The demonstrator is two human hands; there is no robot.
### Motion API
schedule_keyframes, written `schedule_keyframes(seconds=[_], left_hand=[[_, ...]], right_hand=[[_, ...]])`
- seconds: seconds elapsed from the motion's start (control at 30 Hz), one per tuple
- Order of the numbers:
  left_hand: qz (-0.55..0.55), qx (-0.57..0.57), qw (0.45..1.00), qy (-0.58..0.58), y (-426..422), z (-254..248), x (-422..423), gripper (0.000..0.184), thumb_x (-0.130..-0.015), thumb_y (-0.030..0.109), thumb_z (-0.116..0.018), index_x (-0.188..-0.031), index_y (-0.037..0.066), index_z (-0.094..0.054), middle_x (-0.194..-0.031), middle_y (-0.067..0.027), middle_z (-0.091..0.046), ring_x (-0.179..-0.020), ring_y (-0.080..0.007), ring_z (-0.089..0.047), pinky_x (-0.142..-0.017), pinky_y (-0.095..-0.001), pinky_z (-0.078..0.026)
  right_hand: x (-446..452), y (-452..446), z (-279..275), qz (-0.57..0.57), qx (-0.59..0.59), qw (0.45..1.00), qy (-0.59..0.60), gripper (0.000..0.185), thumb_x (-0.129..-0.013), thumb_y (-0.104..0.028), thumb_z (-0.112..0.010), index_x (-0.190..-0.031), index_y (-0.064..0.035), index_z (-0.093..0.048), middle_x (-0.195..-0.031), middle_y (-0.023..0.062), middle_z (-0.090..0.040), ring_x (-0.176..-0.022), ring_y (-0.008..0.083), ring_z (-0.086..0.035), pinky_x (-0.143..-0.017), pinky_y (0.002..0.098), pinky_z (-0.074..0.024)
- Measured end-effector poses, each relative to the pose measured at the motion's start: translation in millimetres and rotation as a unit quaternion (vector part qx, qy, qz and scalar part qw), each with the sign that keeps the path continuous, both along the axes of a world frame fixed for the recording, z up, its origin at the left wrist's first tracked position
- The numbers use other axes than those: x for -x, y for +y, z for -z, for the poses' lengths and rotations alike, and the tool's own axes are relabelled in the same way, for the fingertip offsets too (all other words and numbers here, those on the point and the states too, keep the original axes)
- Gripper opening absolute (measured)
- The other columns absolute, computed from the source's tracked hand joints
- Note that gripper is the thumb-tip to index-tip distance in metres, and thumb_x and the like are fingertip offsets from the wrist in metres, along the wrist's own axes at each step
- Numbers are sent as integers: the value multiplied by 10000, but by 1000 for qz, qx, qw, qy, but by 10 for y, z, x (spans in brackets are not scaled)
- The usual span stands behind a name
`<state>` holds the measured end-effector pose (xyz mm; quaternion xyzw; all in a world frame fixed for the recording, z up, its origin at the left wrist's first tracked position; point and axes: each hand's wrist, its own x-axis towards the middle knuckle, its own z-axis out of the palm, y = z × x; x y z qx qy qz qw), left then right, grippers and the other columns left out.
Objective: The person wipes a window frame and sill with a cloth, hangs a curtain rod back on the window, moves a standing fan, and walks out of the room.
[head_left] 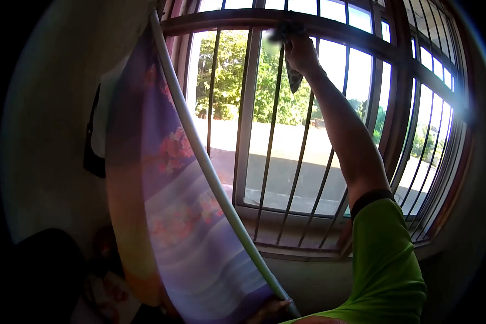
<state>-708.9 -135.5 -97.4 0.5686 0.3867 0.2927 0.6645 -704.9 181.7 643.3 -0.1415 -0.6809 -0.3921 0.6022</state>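
My right hand is raised high, its fingers closed around a dark cloth. Part of the cloth hangs below the hand, and part presses against the reddish-brown wooden crossbar of the window. Low in the view, my left hand is dim and partly cut off by the frame edge. Its fingers lie around the lower end of a pale pole. A printed fabric curtain with pink flowers hangs along that pole, which slants from upper left to lower right.
Dark vertical bars cross the window in front of the glass. A wooden upright separates it from another barred window at right. A dark strap-like object hangs on the left wall. Shadowy items lie at lower left.
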Motion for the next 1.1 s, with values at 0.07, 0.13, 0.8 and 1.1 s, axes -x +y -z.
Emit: schedule_keyframes(seconds=[0.07, 0.13, 0.8, 1.1], left_hand=[[-78, 4, 996, 52, -71, 38, -94, 445, -858, 475, -698, -804, 33, -678, -684, -62, -642, -613, -182, -598, -605, -350, -493], [-82, 9, 996, 38, -65, 74, -68, 441, -857, 469, -700, -805, 31, -680, -686, -61, -646, -631, -184, -608, -617, -353, -498], [-86, 39, 993, 75, 166, 490, -11, 352, -858, 390, -718, -806, 42, -706, -680, -56, -666, -613, -152, -629, -591, -325, -501], [-136, 12, 990, -18, 89, 6, -82, 274, -852, 296, -715, -756, 41, -688, -650, -42, -646, -593, -156, -609, -579, -332, -478]], right_hand=[[157, 69, -71, -27, -2, 1000, -12, 345, -877, -167, -598, -1222, -167, -611, -1156, 250, -604, -1070, 433, -597, -903, 506, -514], [234, 167, -32, -52, 112, 992, -3, 327, -891, -178, -588, -1215, -142, -616, -1095, 226, -641, -1016, 412, -627, -867, 479, -525], [-1344, -138, -28, 225, 28, 972, 56, 255, -882, -225, -592, -1117, -189, -684, -1073, 167, -641, -944, 347, -664, -773, 471, -573], [-3122, -282, 6, 391, -56, 912, 113, 269, -806, -227, -667, -1057, -143, -713, -1149, 97, -661, -1230, 296, -551, -1060, 487, -416]])
